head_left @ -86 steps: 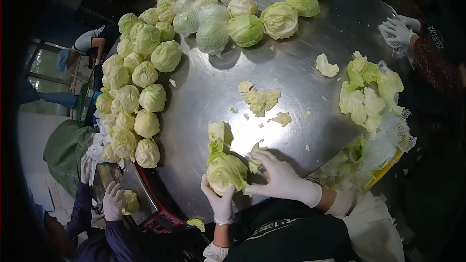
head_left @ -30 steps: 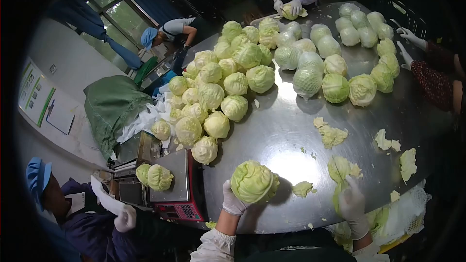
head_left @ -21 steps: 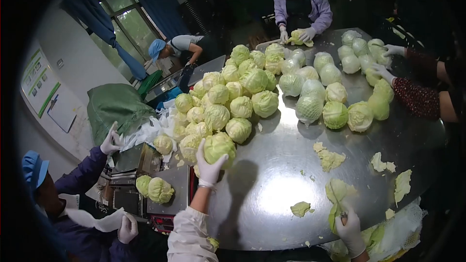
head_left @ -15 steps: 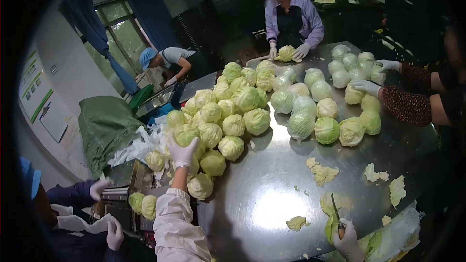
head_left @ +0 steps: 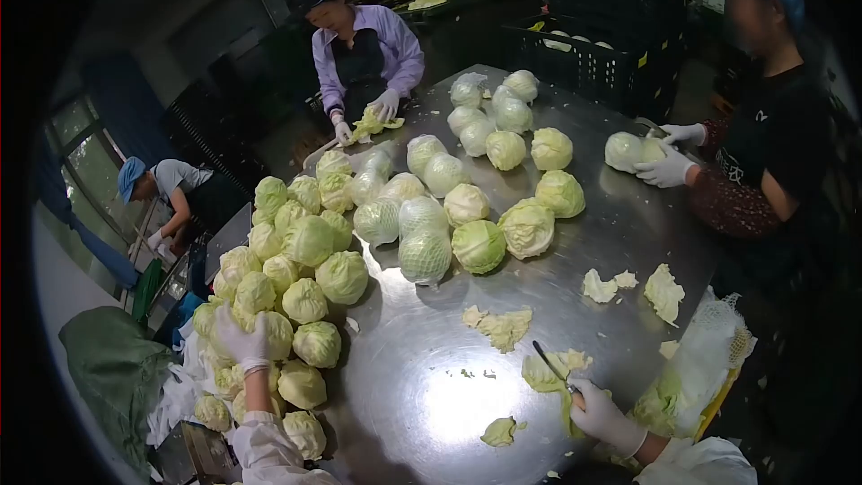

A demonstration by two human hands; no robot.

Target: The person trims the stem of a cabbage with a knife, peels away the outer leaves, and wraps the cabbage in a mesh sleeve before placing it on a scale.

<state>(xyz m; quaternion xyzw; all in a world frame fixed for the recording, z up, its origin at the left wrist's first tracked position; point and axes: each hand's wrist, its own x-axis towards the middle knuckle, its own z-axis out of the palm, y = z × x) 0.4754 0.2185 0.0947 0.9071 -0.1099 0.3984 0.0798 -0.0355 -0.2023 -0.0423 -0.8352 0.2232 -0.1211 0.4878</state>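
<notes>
at 8 o'clock in the view, the white-gloved left hand (head_left: 242,339) is laid on a round, pale green cabbage (head_left: 277,335), its thumb set apart from the fingers; whether the cabbage is gripped or only touched cannot be told, as the fingertips are masked among the heads. toward 5 o'clock, a slim, dark-bladed knife with a brown handle (head_left: 553,366) is closed upon by the fingers of the white-gloved right hand (head_left: 606,416), its blade pointed to 11 o'clock, presumably so that the edge is kept away from the wearer. a limp, green-and-cream leaf (head_left: 541,376) is seen beneath the blade; whether it is pinched too cannot be told. around the left hand, bare cabbages are packed in a heap (head_left: 307,241), perhaps so that rolling is checked by their neighbours. at 12 o'clock, cabbages in clear, netted wrap (head_left: 424,256) are grouped apart, likely for easy telling. between 2 and 3 o'clock, a wrapped cabbage (head_left: 623,152) is steadied by a co-worker's gloved hands (head_left: 666,167) on the grey metal table (head_left: 597,238).
</notes>
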